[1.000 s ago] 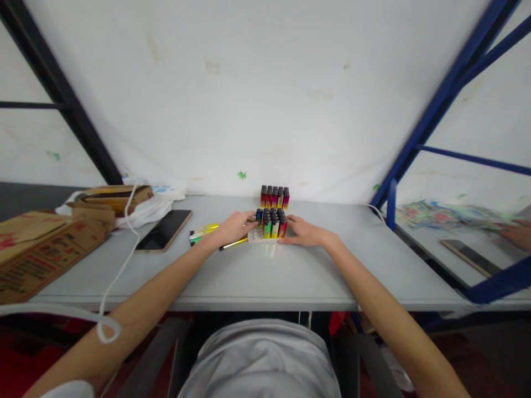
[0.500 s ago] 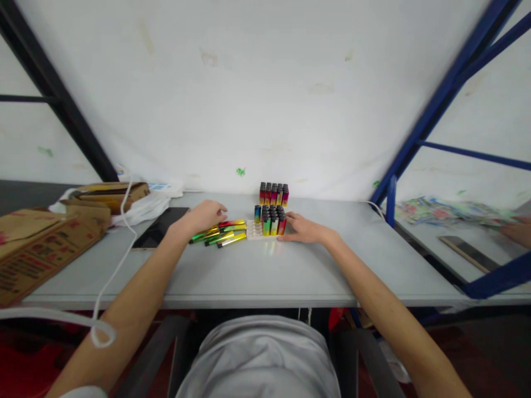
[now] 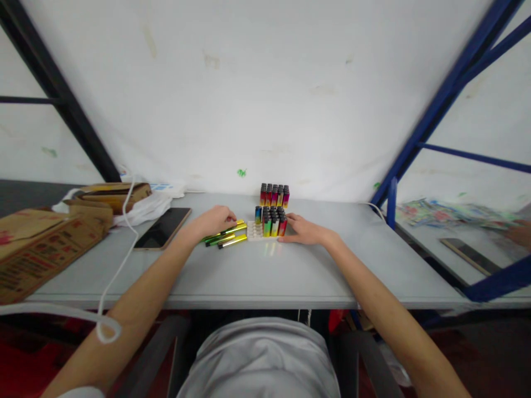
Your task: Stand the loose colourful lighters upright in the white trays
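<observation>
My left hand (image 3: 217, 220) is over a small pile of shiny green and yellow lighters (image 3: 233, 240) lying flat on the table. Its fingers are closed together around a lighter (image 3: 238, 223), partly hidden by the hand. My right hand (image 3: 305, 230) grips the right side of a white tray with round holes (image 3: 255, 231), thumb at the front and fingers behind. Upright lighters with black tops (image 3: 274, 222) fill the tray's right part. A single blue-topped lighter (image 3: 258, 214) stands in its back left; holes show in front of it.
Behind the tray stands another block of red and purple lighters (image 3: 274, 195). A phone or tablet (image 3: 163, 229), cardboard boxes (image 3: 53, 243) and a white cable (image 3: 114, 276) lie left. Blue frame bars (image 3: 440, 94) rise at right, with another person's hand (image 3: 520, 232) beyond.
My left hand has moved right and down onto the lighter pile, covering the red lighter that showed before. My right hand stays at the tray.
</observation>
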